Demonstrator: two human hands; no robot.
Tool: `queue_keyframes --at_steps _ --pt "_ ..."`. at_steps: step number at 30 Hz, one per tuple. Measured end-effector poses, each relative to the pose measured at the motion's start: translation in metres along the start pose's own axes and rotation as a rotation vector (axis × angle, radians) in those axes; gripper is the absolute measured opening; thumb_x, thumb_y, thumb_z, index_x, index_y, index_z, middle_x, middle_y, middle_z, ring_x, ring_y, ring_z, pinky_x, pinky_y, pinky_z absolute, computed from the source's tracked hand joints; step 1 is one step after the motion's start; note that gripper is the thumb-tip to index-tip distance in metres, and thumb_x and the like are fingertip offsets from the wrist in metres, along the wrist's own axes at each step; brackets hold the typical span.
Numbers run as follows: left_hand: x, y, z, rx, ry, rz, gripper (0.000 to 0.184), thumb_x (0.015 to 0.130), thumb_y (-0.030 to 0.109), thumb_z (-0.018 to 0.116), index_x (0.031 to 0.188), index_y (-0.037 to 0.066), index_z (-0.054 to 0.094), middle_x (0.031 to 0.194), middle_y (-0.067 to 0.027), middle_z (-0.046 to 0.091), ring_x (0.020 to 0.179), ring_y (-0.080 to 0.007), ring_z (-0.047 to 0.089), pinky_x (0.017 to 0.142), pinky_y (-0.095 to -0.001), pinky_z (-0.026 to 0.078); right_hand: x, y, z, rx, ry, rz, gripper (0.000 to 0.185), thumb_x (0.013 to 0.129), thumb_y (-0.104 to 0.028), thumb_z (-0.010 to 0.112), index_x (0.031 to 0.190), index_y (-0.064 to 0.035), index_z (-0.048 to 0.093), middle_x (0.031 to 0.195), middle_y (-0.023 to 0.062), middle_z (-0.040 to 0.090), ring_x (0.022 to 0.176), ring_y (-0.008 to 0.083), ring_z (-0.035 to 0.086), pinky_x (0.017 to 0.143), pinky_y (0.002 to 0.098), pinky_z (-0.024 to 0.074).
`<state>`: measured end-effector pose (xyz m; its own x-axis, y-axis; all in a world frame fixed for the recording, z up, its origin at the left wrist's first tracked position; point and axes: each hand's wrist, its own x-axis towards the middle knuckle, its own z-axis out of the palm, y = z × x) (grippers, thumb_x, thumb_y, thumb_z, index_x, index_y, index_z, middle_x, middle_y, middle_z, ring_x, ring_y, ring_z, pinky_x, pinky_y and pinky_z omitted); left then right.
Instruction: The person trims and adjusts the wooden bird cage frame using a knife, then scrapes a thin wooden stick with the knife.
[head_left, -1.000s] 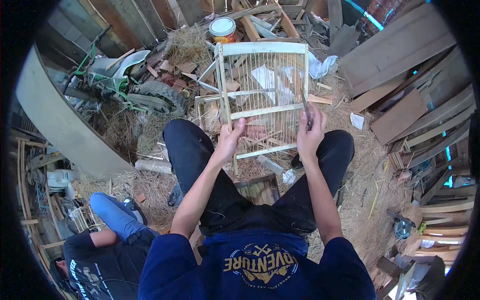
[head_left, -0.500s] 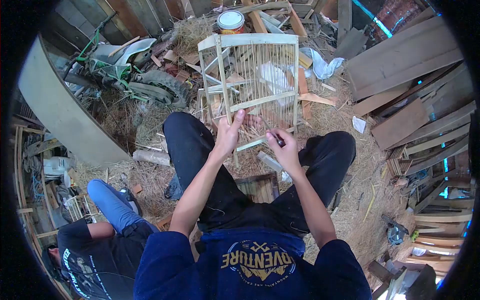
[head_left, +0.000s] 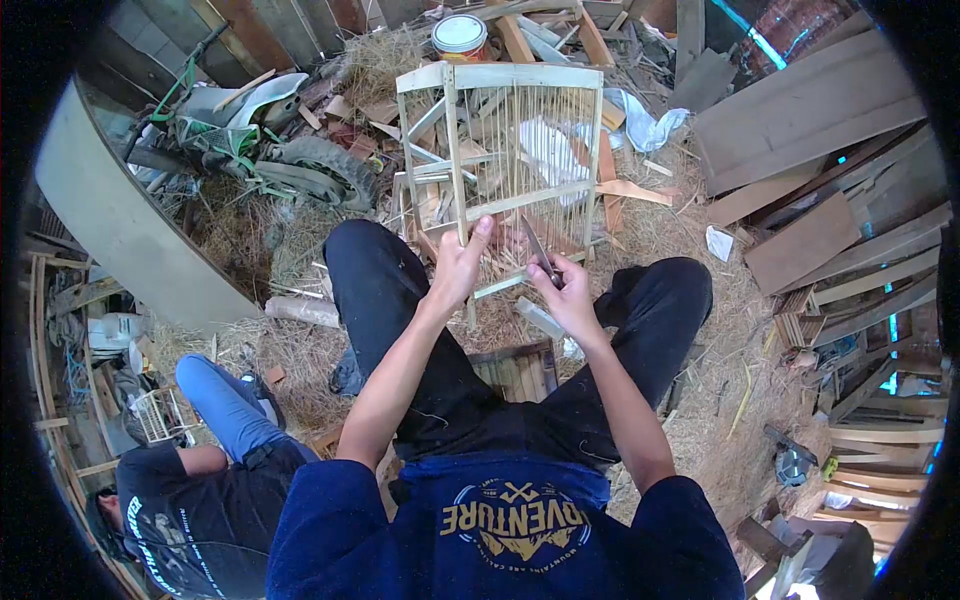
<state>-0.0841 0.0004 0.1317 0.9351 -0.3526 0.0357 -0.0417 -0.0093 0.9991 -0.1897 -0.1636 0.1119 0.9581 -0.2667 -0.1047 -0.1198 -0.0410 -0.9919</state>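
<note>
Wooden cage [head_left: 530, 199] is just past the knees [head_left: 356, 250], L hand [head_left: 457, 270] w/ fingers clamped on its near L side. R hand [head_left: 569, 299], fingers wrapped round knife [head_left: 537, 246], has shifted L & nearer vs. a sec ago, so knife prob. reaches cage's lower half.

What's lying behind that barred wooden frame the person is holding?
Through the gaps in the wooden frame, a whitish sheet and scattered wood scraps show. Whatever sits directly behind its solid rails or the left hand is covered.
</note>
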Motion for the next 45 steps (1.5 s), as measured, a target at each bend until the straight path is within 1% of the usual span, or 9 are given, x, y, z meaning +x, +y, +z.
queue_keyframes --at_steps 8,11,14,18,21,26,35,40,45 --pt "0.002 -0.009 0.004 0.030 -0.073 -0.066 0.055 0.104 0.049 0.048 0.114 0.000 0.071 0.069 -0.0009 0.058 0.065 -0.0093 0.045 0.059 -0.0317 0.038 -0.001 0.023 0.002 -0.023 0.044 -0.066 0.012 0.098 -0.015 0.065 0.100 -0.0028 0.064 0.074 -0.0090 0.050 0.064 -0.0001 0.039 0.056 0.0205 0.0318" --pt "0.004 -0.022 0.003 0.049 -0.104 -0.067 0.055 0.104 0.049 0.048 0.112 0.001 0.072 0.065 0.0006 0.051 0.063 -0.0092 0.041 0.056 -0.0320 0.035 -0.002 0.027 0.004 -0.021 0.077 -0.061 0.011 0.097 -0.013 0.064 0.100 -0.0024 0.065 0.075 -0.0056 0.054 0.065 0.0040 0.045 0.059 0.0234 0.0381" --pt "0.003 -0.017 0.003 0.060 -0.122 -0.057 0.054 0.104 0.048 0.047 0.111 0.000 0.072 0.066 -0.0007 0.056 0.063 -0.0090 0.044 0.057 -0.0312 0.037 -0.001 0.039 0.008 -0.049 0.132 -0.140 0.011 0.097 -0.014 0.064 0.101 -0.0030 0.064 0.077 -0.0050 0.055 0.066 0.0040 0.045 0.059 0.0235 0.0384" --pt "-0.003 0.008 0.012 -0.090 -0.101 -0.046 0.053 0.105 0.044 0.047 0.107 -0.001 0.073 0.078 -0.0054 0.070 0.068 -0.0091 0.055 0.062 -0.0296 0.045 -0.003 0.032 0.015 0.034 0.160 -0.084 0.011 0.098 -0.014 0.063 0.102 -0.0036 0.062 0.079 -0.0045 0.056 0.068 0.0039 0.046 0.062 0.0227 0.0395" --pt "-0.007 0.026 0.010 -0.015 -0.079 -0.037 0.051 0.105 0.042 0.047 0.108 -0.002 0.073 0.089 -0.0089 0.075 0.073 -0.0097 0.061 0.067 -0.0290 0.049 -0.004 0.023 0.017 0.082 0.154 -0.056 0.010 0.099 -0.013 0.062 0.103 -0.0037 0.061 0.079 -0.0043 0.055 0.070 0.0042 0.047 0.063 0.0223 0.0401" --pt "-0.001 -0.003 0.003 0.070 -0.121 -0.061 0.049 0.105 0.041 0.049 0.114 -0.002 0.071 0.089 -0.0090 0.075 0.071 -0.0082 0.058 0.063 -0.0285 0.047 -0.001 0.030 0.018 -0.013 0.169 -0.159 0.010 0.100 -0.013 0.061 0.101 -0.0035 0.061 0.079 -0.0044 0.054 0.070 0.0039 0.047 0.063 0.0223 0.0398" --pt "0.003 -0.011 0.007 -0.037 -0.127 -0.046 0.048 0.103 0.043 0.053 0.107 -0.002 0.070 0.069 0.0009 0.060 0.063 -0.0072 0.049 0.056 -0.0289 0.041 0.000 0.036 0.019 0.048 0.211 -0.085 0.011 0.100 -0.013 0.061 0.099 -0.0022 0.061 0.082 -0.0021 0.057 0.074 0.0068 0.051 0.068 0.0244 0.0433" --pt "0.006 -0.025 0.009 -0.059 -0.139 -0.068 0.047 0.103 0.043 0.054 0.102 -0.002 0.069 0.073 0.0002 0.062 0.066 -0.0072 0.051 0.058 -0.0291 0.043 0.000 0.037 0.020 0.020 0.219 -0.086 0.011 0.099 -0.014 0.062 0.099 -0.0026 0.061 0.082 -0.0019 0.057 0.075 0.0070 0.051 0.068 0.0243 0.0431" --pt "0.005 -0.012 0.011 -0.079 -0.159 -0.081 0.048 0.103 0.043 0.054 0.109 -0.002 0.069 0.077 -0.0013 0.063 0.068 -0.0084 0.052 0.058 -0.0296 0.044 -0.002 0.029 0.020 0.088 0.216 -0.076 0.009 0.099 -0.012 0.062 0.099 -0.0031 0.061 0.080 -0.0035 0.054 0.072 0.0057 0.048 0.066 0.0238 0.0412"
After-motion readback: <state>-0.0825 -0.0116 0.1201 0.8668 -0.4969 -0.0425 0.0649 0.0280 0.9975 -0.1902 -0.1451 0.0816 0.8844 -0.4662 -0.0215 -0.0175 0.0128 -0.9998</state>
